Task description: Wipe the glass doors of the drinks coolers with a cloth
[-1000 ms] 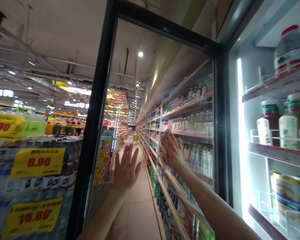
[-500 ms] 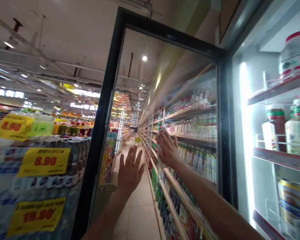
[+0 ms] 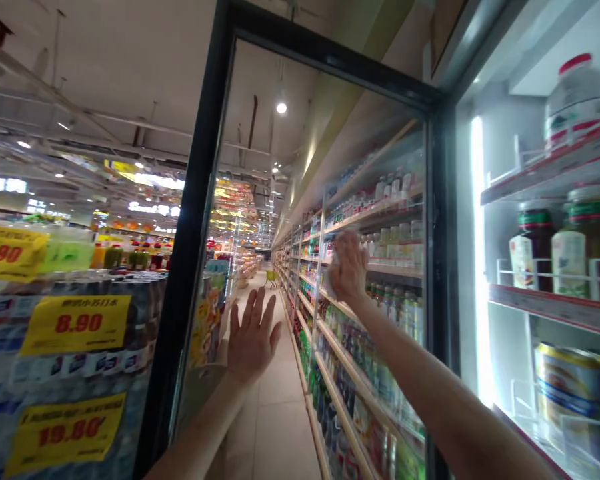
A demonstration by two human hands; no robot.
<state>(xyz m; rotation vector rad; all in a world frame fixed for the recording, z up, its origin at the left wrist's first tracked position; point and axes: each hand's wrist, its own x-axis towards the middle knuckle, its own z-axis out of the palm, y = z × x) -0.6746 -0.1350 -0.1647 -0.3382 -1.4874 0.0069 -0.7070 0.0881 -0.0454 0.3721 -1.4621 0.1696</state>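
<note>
Head view: the right hand (image 3: 349,267) is pressing what looks like a pale crumpled cloth (image 3: 332,279) against the tall black-framed glass door (image 3: 300,200), fingers close together and holding it, blur hiding the exact grip. The left hand (image 3: 253,333) is holding nothing, fingers spreading wide, palm facing the pane; contact can't be told. Rubbing is seemingly under way, cloth sitting near mid-pane; what's done or left isn't showing on the glass. Versus half a second ago, the right hand is sitting higher and further right; the left is roughly staying put.
</note>
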